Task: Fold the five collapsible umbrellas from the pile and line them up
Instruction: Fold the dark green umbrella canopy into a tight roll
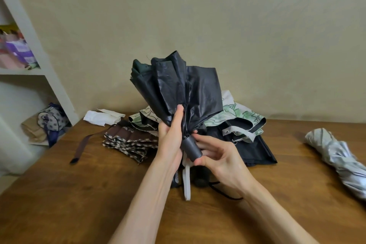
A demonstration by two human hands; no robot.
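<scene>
Black umbrella point(190, 89) is held above the near middle of the wooden table point(79, 194), in front of the pile point(227, 125).

- Orientation: roughly upright, canopy end up, handle end down.
- Canopy: collapsed but not wrapped. The matt black fabric is bunched in loose, creased pleats that flare outward towards the top. A dark green fold is seen at the upper left edge.
- Lower end: a grey cylindrical part point(191, 149) is seen below the gathered fabric. A pale closing strap point(187, 181) hangs loose beneath it. A black handle knob point(200, 181) with a thin black cord is seen below the hands.
- Left hand point(170, 140): fingers are curled around the gathered fabric at the neck, and the thumb is laid upward along a pleat.
- Right hand point(215, 156): fingers are curled behind the grey cylindrical part, with the thumb pressed at its lower end.

Pile behind: a green-and-white floral umbrella point(237, 115), a dark flat umbrella point(255, 148) and a brown patterned umbrella point(126, 140) are noted, all unwrapped. A silver umbrella point(336, 156) is laid well apart at the right edge, twisted shut.
</scene>
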